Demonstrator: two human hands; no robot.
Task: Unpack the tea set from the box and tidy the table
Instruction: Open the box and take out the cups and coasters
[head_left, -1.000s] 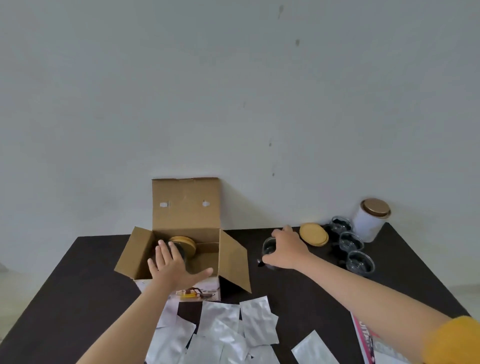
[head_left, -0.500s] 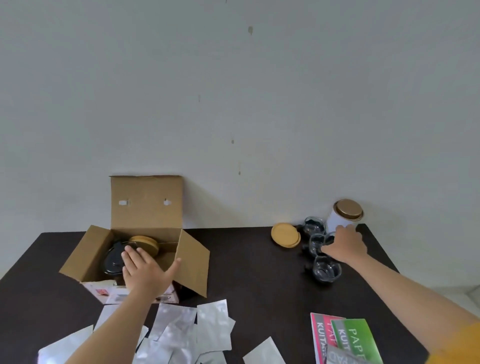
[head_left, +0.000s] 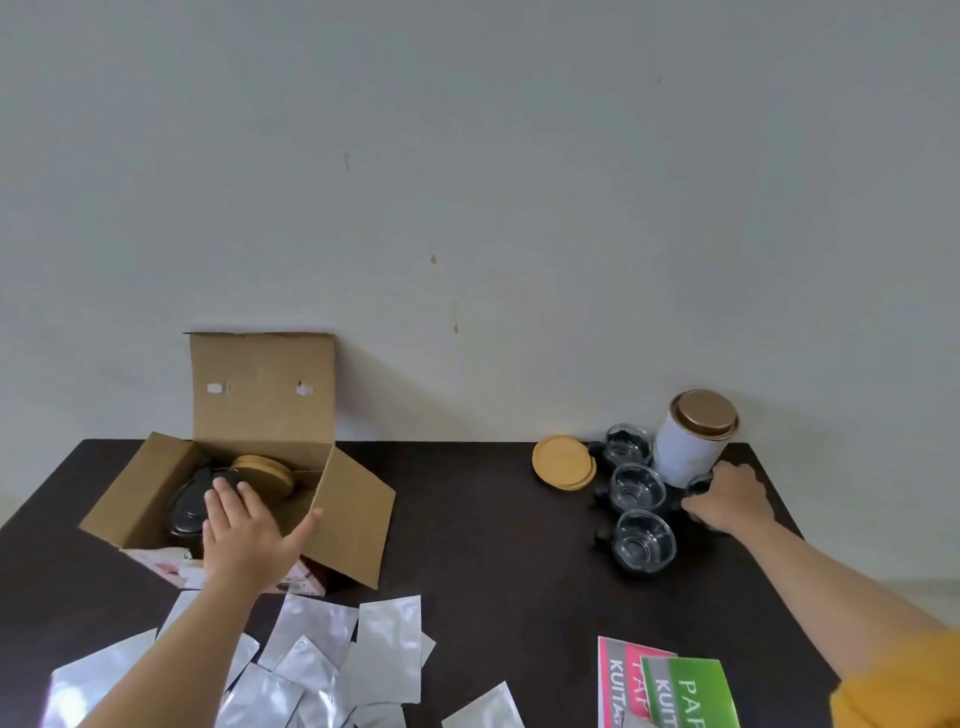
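Observation:
An open cardboard box (head_left: 358, 512) stands at the table's back left. Inside it lie a black teapot (head_left: 189, 506) and wooden lids (head_left: 265, 470). My left hand (head_left: 249, 530) hovers over the box's front edge with fingers spread, holding nothing. At the back right, three glass cups (head_left: 638, 488) with black handles stand in a row beside a wooden lid (head_left: 563, 461) and a white canister (head_left: 693, 444). My right hand (head_left: 730, 499) is closed around a fourth glass cup (head_left: 698, 486) right of that row, mostly hiding it.
Several silver foil pouches (head_left: 322, 654) lie scattered at the front left. Pink and green booklets (head_left: 670, 691) lie at the front right. The dark table (head_left: 493, 545) meets a white wall behind. The table's right edge runs close to the cups.
My right hand carried a glass cup from beside the box across to the right and now holds it next to the cup row. My left hand stayed over the box.

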